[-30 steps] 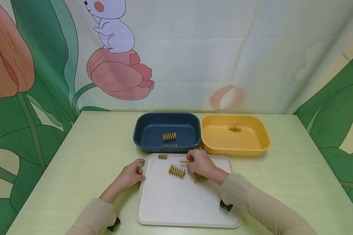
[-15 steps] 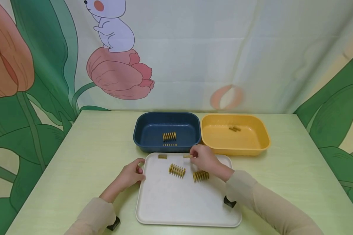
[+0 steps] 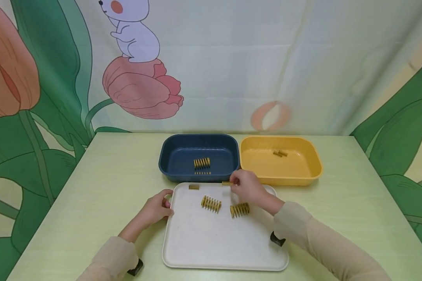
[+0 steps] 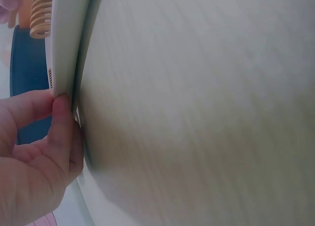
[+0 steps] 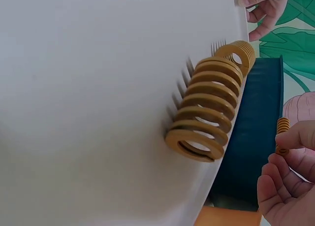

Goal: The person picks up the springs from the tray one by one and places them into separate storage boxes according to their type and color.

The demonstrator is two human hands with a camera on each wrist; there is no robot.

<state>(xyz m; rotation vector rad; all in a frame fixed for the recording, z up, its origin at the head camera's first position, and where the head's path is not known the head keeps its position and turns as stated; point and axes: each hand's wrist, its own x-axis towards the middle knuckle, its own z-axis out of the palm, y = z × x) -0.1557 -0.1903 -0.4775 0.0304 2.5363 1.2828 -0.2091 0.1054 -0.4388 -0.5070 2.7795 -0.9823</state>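
Well, nearest to where the person sits is the white tray (image 3: 204, 242), and the left hand (image 3: 157, 208) has its thumb and fingers pinched on the tray's left rim, steadying it on the pale green table (image 3: 91, 187). On the tray lie two large yellow coil springs, one (image 3: 211, 203) near the middle and another (image 3: 240, 210) just to its right, close below the right wrist. A much smaller spring (image 3: 194, 187) rests by the tray's far edge.

Further on, the right hand (image 3: 246, 186) hovers at the far rim of the tray with its fingertips closed on a small yellow spring (image 3: 226, 183), gripped at one end so most of it pokes out to the left. The right wrist view shows the same little coil (image 5: 282, 132) nipped between thumb and forefinger, clear of the tray.

I'd judge that small spring to be light, stiff steel with smooth, rounded turns, so it could easily roll or flick out of a loose pinch; a firm hold across its sides looks safer than the end grip. It won't break if dropped, though it may bounce.

Beyond the tray sit two bins touching side by side: the dark blue bin (image 3: 168, 156) holds a large spring (image 3: 202, 162), and the yellow bin (image 3: 313, 164) holds small pieces (image 3: 280, 153) that look like short springs, too small to be sure
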